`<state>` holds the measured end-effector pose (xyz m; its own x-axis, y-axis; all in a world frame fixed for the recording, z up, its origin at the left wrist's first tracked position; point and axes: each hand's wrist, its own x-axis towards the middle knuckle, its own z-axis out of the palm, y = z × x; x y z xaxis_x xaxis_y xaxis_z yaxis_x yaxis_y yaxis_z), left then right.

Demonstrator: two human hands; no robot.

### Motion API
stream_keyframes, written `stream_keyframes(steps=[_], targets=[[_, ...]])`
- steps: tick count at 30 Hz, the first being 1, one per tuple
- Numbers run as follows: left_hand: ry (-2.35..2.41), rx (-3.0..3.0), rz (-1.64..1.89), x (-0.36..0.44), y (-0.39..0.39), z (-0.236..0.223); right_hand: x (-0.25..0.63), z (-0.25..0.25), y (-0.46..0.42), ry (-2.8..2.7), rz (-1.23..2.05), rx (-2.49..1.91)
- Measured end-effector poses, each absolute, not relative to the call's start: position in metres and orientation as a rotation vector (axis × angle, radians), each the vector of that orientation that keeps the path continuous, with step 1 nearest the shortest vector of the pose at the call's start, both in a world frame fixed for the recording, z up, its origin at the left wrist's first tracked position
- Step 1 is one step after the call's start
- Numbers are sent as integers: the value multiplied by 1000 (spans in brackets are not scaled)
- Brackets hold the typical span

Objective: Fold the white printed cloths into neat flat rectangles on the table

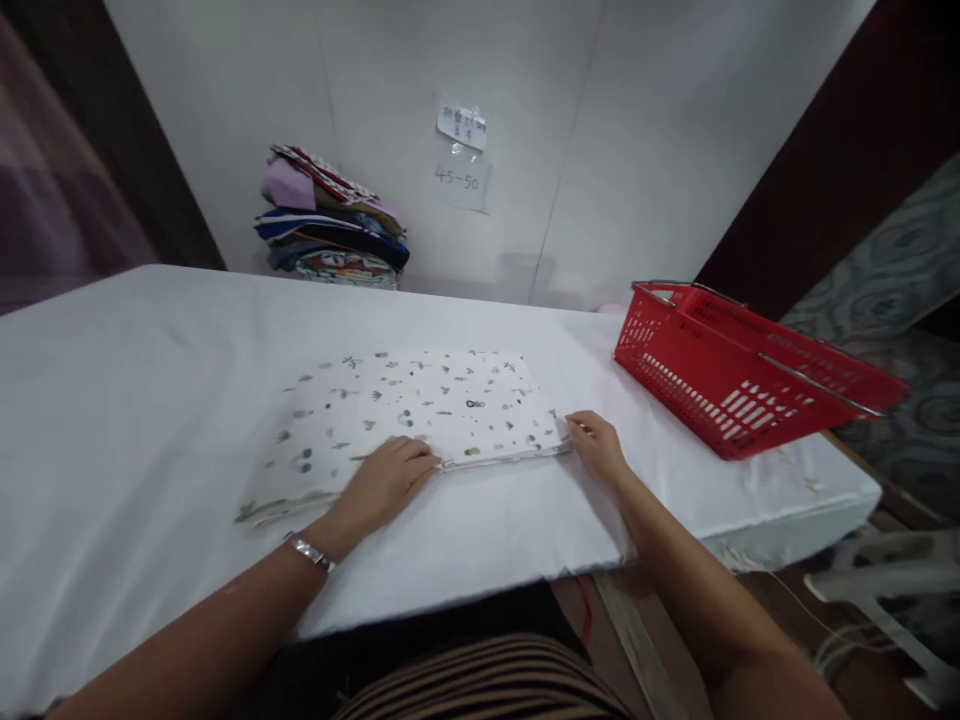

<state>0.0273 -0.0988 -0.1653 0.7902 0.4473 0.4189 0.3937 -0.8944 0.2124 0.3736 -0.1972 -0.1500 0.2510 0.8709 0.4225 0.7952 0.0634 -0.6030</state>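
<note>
A folded white cloth [442,400] with small printed motifs lies flat on the white-covered table, its layered edge facing me. My left hand [391,482] rests on the middle of that near edge, fingers closed at the fabric and pointing right. At the near right corner, my right hand [596,445] has the cloth pinched between thumb and fingers. The undersides of both grips are hidden. A metal bracelet [309,552] circles my left wrist.
A red plastic basket [720,370] with metal handles stands on the table's right side. Folded fabrics [334,220] are stacked against the back wall at left. Paper notes [461,180] are taped to the wall. The white tabletop [150,400] extends left. A white stool [892,580] stands lower right.
</note>
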Motion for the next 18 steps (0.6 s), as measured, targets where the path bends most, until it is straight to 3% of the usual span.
stream_keyframes(steps=[6, 18], targets=[[702, 2872, 694, 27, -98, -164, 399, -150, -180, -1243, 674, -2116], [708, 2829, 715, 27, -99, -161, 385, -125, -161, -1269, 745, -2275]])
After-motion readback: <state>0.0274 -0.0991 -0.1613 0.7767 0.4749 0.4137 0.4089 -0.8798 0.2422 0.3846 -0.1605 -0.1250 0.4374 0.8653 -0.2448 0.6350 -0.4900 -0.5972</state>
